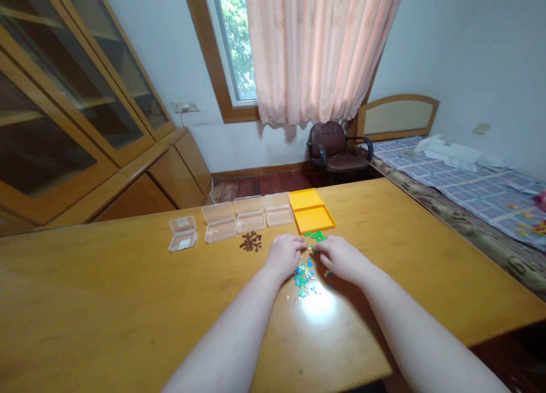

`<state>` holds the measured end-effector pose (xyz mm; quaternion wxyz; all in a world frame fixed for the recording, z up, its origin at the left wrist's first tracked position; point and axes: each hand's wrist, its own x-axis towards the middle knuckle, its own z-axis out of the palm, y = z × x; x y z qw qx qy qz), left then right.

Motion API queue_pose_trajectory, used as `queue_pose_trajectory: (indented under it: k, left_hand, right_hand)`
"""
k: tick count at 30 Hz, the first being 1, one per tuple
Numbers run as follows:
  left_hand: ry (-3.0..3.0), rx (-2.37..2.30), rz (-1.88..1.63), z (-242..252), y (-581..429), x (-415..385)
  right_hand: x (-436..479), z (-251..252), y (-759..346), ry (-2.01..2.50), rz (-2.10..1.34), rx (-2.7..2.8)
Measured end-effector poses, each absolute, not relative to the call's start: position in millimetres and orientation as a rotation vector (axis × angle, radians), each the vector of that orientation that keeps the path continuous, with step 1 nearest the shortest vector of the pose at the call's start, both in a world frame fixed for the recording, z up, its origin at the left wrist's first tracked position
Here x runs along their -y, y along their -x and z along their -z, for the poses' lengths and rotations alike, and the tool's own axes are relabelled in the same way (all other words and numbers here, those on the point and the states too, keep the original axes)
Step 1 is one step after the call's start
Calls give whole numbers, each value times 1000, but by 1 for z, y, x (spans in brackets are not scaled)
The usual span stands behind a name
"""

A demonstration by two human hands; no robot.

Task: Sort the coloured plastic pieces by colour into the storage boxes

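Note:
Small blue, green and pale pieces lie in a mixed pile on the table, between and just below my hands. My left hand rests at the pile's upper left, its fingers curled and pressed together near a few pale pieces. Opposite it, my right hand has its fingers bent into a pinch beside a group of green pieces. Whatever either hand's fingertips hold is too small or too hidden to make out. A separate heap of brown pieces lies left of my left hand.
Beyond my hands stands an open yellow case. To its left are several open clear plastic boxes, with a smaller clear box at the far left. Past the wooden table are a chair and a bed.

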<state>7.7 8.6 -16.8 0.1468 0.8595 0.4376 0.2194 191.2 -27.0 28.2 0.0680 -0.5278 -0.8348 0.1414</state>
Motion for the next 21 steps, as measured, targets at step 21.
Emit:
queue_pose_trajectory:
  k: [21]
  left_hand:
    - [-2664,-1141,-477,14,-6,-8]
  right_hand:
    - [32,-28,-193,1574,-280,2601]
